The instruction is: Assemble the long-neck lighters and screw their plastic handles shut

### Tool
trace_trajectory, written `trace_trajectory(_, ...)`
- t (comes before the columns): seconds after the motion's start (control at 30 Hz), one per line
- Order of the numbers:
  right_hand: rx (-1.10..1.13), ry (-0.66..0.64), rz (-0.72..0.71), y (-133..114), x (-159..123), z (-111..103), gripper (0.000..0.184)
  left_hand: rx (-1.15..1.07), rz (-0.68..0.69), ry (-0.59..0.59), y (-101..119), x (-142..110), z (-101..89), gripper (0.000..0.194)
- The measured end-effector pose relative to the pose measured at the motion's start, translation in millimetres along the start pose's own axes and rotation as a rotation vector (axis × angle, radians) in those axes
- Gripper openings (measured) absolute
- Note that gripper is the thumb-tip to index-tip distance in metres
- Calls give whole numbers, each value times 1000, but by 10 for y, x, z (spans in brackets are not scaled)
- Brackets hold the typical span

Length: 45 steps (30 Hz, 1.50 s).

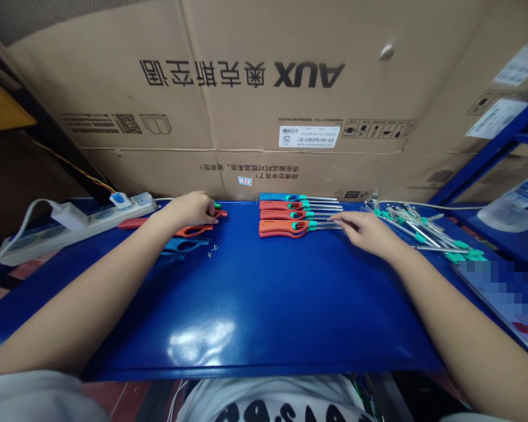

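Observation:
My left hand (193,209) rests curled over the far end of an orange lighter handle (189,230) on the blue table (255,305); a red handle (134,223) and a blue handle (185,244) lie beside it. My right hand (365,230) lies flat with its fingers stretched out, fingertips touching the metal tube of the nearest assembled orange lighter (286,228). That lighter is the front one of a neat row, with two more orange ones (284,206) and a blue one (279,197) behind it.
A pile of metal tubes with teal ends (426,234) lies right of my right hand. A white power strip (70,225) sits at the table's left. Large cardboard boxes (264,99) wall off the back. A blue shelf frame (488,152) stands at right.

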State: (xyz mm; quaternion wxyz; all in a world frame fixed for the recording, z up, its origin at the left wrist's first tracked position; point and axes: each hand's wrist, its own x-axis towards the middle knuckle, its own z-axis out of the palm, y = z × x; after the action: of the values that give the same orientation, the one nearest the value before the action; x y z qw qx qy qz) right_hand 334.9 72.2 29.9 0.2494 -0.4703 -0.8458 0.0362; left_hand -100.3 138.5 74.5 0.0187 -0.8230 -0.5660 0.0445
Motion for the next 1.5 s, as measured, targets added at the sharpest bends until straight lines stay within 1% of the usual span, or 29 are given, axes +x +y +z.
trace_trajectory(0.07,-16,-4,-28,35,-3,8,27,15,-33,-25,23,21,17,18)
trace_trajectory(0.13,-37,-20,-39,49,-6,12,25,41,-65,-28,44,19,-10,18)
trace_trajectory(0.2,-45,-14,-44,34,-7,14,24,78,-85,-1,67,-12,-88,23)
trace_trajectory(0.27,-30,29,-54,-18,-2,10,23,120,-104,42,104,-77,-217,29)
trace_trajectory(0.33,-10,85,-78,-111,8,1,23,148,-101,77,172,-175,-378,32)
trace_trajectory(0.4,6,125,-125,-244,16,-4,22,174,-82,109,285,-298,-531,32)
trace_trajectory(0.47,43,160,-180,-408,13,7,21,195,-48,155,457,-437,-630,37)
trace_trajectory(0.5,76,178,-205,-496,5,23,20,204,-39,170,567,-508,-647,38)
trace_trajectory(0.53,120,181,-220,-585,-6,47,19,205,7,192,690,-578,-639,39)
trace_trajectory(0.57,171,175,-227,-672,-20,76,17,199,93,212,823,-645,-607,38)
trace_trajectory(0.6,225,148,-233,-756,-37,111,16,174,179,218,963,-706,-552,34)
trace_trajectory(0.63,268,116,-246,-834,-54,147,18,131,247,218,1103,-761,-478,30)
trace_trajectory(0.7,304,38,-289,-961,-84,218,34,33,369,145,1363,-845,-298,27)
trace_trajectory(0.73,296,-12,-307,-1007,-96,248,39,-6,398,130,1473,-872,-205,25)
trace_trajectory(0.77,282,-65,-326,-1039,-104,274,38,-53,429,120,1564,-890,-118,23)
trace_trajectory(0.87,277,-233,-361,-1059,-111,319,21,-192,490,102,1720,-903,65,20)
trace_trajectory(0.97,289,-365,-357,-1004,-104,307,15,-304,525,45,1728,-900,117,9)
trace_trajectory(1.03,269,-411,-337,-962,-95,270,13,-391,549,19,1672,-907,124,14)
trace_trajectory(1.1,253,-433,-313,-927,-83,222,12,-472,557,65,1577,-919,155,16)
trace_trajectory(1.13,247,-439,-305,-913,-78,197,12,-491,553,117,1519,-923,186,15)
trace_trajectory(1.17,237,-442,-299,-901,-72,174,13,-496,531,158,1458,-925,226,20)
trace_trajectory(1.2,220,-440,-294,-890,-67,155,16,-500,494,196,1397,-924,273,28)
trace_trajectory(1.27,182,-428,-290,-868,-58,131,26,-508,411,216,1290,-912,370,47)
trace_trajectory(1.3,167,-419,-288,-855,-54,126,30,-517,387,209,1252,-902,411,50)
trace_trajectory(1.33,158,-408,-286,-842,-51,127,33,-527,368,196,1226,-891,443,50)
trace_trajectory(1.43,145,-382,-280,-796,-43,145,33,-569,370,158,1212,-871,488,34)
trace_trajectory(1.5,138,-379,-272,-769,-38,158,34,-610,381,145,1229,-872,493,27)
